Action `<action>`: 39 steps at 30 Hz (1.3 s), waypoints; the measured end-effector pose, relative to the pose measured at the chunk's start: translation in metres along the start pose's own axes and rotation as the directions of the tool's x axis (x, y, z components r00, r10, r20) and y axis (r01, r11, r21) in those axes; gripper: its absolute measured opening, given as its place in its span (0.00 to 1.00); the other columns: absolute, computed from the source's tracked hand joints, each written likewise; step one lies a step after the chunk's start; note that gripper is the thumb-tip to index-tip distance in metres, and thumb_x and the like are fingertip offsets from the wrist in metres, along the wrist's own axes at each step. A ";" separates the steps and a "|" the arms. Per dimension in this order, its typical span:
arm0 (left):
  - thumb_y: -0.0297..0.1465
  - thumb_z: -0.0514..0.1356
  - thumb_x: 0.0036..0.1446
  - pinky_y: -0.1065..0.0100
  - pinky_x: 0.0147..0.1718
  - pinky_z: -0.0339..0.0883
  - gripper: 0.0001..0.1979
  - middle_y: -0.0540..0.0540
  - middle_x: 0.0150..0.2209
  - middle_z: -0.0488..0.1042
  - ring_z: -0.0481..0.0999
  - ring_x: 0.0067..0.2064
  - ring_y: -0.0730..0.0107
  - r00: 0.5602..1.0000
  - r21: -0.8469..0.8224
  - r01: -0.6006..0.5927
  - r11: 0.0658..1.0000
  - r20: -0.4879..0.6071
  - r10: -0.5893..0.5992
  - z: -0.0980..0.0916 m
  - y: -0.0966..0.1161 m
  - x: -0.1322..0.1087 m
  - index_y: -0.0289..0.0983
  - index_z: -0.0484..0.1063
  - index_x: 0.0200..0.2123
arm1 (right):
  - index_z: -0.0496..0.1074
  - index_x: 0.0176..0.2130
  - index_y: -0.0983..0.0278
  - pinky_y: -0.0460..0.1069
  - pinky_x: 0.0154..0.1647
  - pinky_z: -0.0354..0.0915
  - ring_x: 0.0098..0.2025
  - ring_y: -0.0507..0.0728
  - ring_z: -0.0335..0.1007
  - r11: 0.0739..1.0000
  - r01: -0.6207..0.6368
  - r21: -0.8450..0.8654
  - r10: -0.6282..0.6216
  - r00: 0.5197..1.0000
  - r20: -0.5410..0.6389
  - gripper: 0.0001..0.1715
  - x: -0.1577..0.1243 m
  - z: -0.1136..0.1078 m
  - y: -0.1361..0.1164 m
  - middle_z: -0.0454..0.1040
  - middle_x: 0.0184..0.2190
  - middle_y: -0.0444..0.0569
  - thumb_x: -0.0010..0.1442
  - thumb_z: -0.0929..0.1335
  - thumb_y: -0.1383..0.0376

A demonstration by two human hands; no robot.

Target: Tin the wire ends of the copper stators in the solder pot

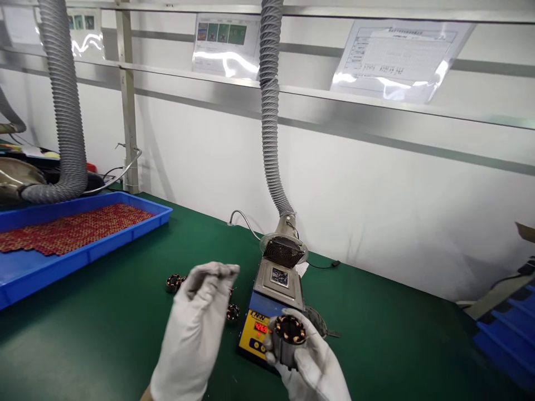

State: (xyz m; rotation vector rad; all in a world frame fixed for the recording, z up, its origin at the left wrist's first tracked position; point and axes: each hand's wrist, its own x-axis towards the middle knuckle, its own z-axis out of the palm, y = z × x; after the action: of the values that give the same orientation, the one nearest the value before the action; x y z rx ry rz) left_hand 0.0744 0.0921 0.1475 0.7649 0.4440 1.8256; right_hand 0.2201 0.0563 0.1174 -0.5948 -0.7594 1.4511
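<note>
A wound motor core (286, 350) is grasped by the gloved right hand (314, 356), fingers curled around its sides, open end up; part of the blue-and-yellow unit (248, 333) is blocked from view. The gloved left hand (197, 328) is raised, fingertips pinched together; whether anything is gripped cannot be told. At least 2 smaller-looking cores (233, 313) are seen near it, others partly hidden. The unit's far end is crowded by 1 hood (302, 249) on a grey duct (270, 111). The green bench (388, 317) is bounded by a blue tray (104, 249) at left, blue bins (507, 334) at right; a wide stretch is left between unit and bins.
</note>
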 end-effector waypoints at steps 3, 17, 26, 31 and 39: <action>0.37 0.70 0.46 0.77 0.41 0.71 0.12 0.51 0.37 0.78 0.77 0.39 0.70 0.976 0.245 0.116 0.962 0.150 -0.156 0.001 0.007 0.003 0.43 0.77 0.35 | 0.76 0.40 0.62 0.60 0.41 0.71 0.37 0.64 0.76 1.000 0.009 0.021 -0.008 0.999 -0.042 0.25 0.000 -0.001 -0.004 0.78 0.35 0.55 0.41 0.79 0.61; 0.35 0.69 0.46 0.75 0.42 0.69 0.07 0.51 0.38 0.78 0.76 0.41 0.68 0.987 0.280 0.075 0.957 0.114 -0.111 0.003 0.002 -0.002 0.44 0.77 0.32 | 0.75 0.42 0.62 0.58 0.39 0.71 0.37 0.63 0.76 1.000 -0.019 0.000 0.019 0.999 -0.026 0.24 0.001 0.000 0.002 0.78 0.35 0.54 0.44 0.78 0.62; 0.31 0.59 0.55 0.71 0.40 0.68 0.06 0.48 0.32 0.76 0.74 0.39 0.66 0.907 0.513 -0.162 0.843 0.413 -0.077 0.009 -0.003 -0.003 0.41 0.76 0.28 | 0.75 0.43 0.62 0.54 0.35 0.71 0.38 0.62 0.75 0.999 -0.046 0.013 0.046 0.999 -0.006 0.25 -0.008 0.002 -0.007 0.77 0.39 0.55 0.45 0.77 0.59; 0.29 0.64 0.45 0.61 0.54 0.62 0.20 0.46 0.51 0.72 0.68 0.54 0.56 0.841 0.695 -0.016 0.719 0.399 -0.366 0.003 0.007 -0.002 0.44 0.73 0.45 | 0.77 0.41 0.61 0.54 0.37 0.71 0.38 0.60 0.75 0.985 -0.125 0.117 0.125 0.992 0.006 0.18 -0.014 -0.001 -0.014 0.78 0.40 0.55 0.51 0.74 0.56; 0.44 0.69 0.45 0.64 0.50 0.65 0.17 0.45 0.42 0.77 0.73 0.48 0.57 0.754 0.504 -0.163 0.848 0.618 -0.222 0.014 -0.010 -0.008 0.43 0.78 0.38 | 0.77 0.41 0.60 0.54 0.39 0.71 0.38 0.59 0.75 0.993 -0.076 0.090 0.078 0.996 -0.029 0.17 -0.011 0.003 -0.005 0.78 0.39 0.52 0.51 0.75 0.59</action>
State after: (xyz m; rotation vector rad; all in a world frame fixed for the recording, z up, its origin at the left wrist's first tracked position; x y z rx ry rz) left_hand 0.0924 0.0878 0.1496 1.7121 0.4837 1.2589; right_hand 0.2220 0.0444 0.1221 -0.5838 -0.6489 1.5343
